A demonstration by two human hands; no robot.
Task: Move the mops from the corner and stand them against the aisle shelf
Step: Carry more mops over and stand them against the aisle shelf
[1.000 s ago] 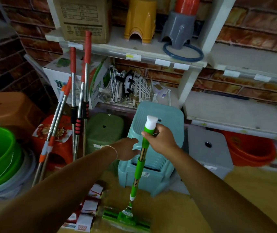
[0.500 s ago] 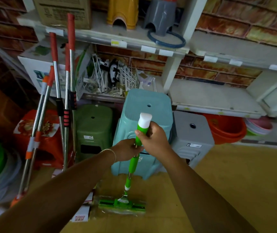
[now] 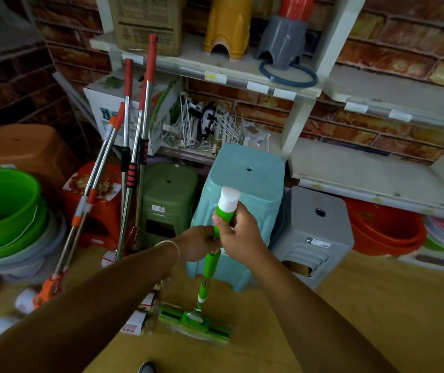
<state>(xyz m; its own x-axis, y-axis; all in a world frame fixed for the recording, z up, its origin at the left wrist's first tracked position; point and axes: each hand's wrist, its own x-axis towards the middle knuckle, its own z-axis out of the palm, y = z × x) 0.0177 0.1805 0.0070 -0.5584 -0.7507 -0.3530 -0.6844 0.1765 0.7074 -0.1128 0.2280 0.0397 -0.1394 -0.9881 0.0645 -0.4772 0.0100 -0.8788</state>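
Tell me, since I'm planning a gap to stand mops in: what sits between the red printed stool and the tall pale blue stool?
The head view shows a dark green plastic stool there, with red-handled steel mops leaning just left of it.

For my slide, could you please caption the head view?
Both hands, left hand and right hand, grip an upright green mop before stacked stools.

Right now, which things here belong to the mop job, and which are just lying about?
Job: green-handled flat mop, gripped by left hand and right hand; red-gripped steel mops leaning in the corner; white shelf.
Lying about: teal plastic stool, green basin, grey stool.
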